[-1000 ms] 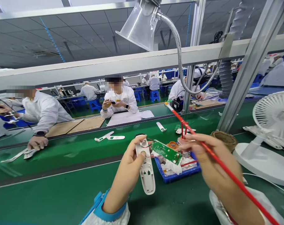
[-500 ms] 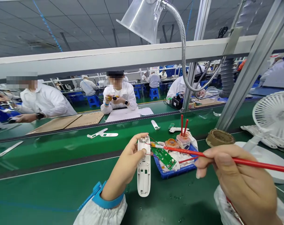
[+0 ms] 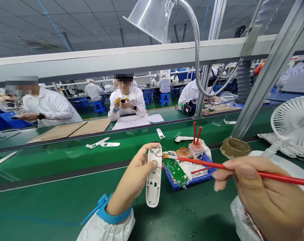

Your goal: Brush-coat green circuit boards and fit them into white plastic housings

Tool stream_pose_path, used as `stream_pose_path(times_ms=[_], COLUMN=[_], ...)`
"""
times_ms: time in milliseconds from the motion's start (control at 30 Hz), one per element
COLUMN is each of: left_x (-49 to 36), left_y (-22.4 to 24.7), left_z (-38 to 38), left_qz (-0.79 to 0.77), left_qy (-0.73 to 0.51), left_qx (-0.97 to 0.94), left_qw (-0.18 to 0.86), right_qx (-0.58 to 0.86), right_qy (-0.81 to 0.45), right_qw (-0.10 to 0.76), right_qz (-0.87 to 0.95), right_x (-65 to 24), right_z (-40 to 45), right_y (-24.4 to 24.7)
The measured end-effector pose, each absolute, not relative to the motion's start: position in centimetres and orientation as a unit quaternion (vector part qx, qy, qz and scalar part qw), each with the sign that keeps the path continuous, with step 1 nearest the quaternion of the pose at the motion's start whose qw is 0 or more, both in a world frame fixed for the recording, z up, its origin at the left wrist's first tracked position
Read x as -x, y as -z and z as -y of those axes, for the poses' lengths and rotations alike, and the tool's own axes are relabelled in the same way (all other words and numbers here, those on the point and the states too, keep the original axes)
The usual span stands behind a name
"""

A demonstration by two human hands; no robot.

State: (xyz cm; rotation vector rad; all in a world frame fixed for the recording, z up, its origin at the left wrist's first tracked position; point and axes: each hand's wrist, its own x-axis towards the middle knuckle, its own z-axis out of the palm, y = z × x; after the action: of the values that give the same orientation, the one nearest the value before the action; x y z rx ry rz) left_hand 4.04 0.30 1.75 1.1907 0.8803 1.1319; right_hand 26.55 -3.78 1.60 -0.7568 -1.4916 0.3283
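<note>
My left hand (image 3: 135,177) grips a long white plastic housing (image 3: 153,190) near its upper end, thumb across its inner side. Thin red and dark wires run from the housing to a green circuit board (image 3: 176,171), which hangs to the right, partly over a blue tray (image 3: 192,183). In my right hand (image 3: 262,190) is a red-handled brush (image 3: 204,163), held like a pen. Its bristle tip is at the wires near the board's upper end; whether it touches the board I cannot tell. A blue wrist strap (image 3: 114,216) circles my left wrist.
Inside the tray stand small jars (image 3: 196,150) with red sticks. Beyond it a green conveyor belt (image 3: 66,160) carries white housing parts (image 3: 104,143). A white fan (image 3: 292,127) and brown tape roll (image 3: 235,147) sit right. A lamp (image 3: 152,20) hangs overhead; co-workers (image 3: 128,103) sit opposite.
The white parts on the belt have shifted left. My right hand and the brush have moved slightly right, and the circuit board hangs a little steeper. My left hand still holds the housing.
</note>
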Motion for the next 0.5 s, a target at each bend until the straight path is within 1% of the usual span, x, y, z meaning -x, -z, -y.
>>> stream_pose_path(times_ms=[367, 500], left_x=[-3.8, -3.8], left_y=[-1.6, -1.6], left_z=[0.1, 0.1], left_qz=[-0.338, -0.332], left_qy=[-0.479, -0.479], left_qx=[-0.5, -0.491], left_qw=[0.637, 0.647], right_qx=[0.367, 0.364], right_qy=[-0.107, -0.093], right_qw=[0.687, 0.677], right_qz=[0.618, 0.632], right_x=[-26.9, -27.4], right_z=[5.0, 5.0], right_y=[-1.9, -1.9])
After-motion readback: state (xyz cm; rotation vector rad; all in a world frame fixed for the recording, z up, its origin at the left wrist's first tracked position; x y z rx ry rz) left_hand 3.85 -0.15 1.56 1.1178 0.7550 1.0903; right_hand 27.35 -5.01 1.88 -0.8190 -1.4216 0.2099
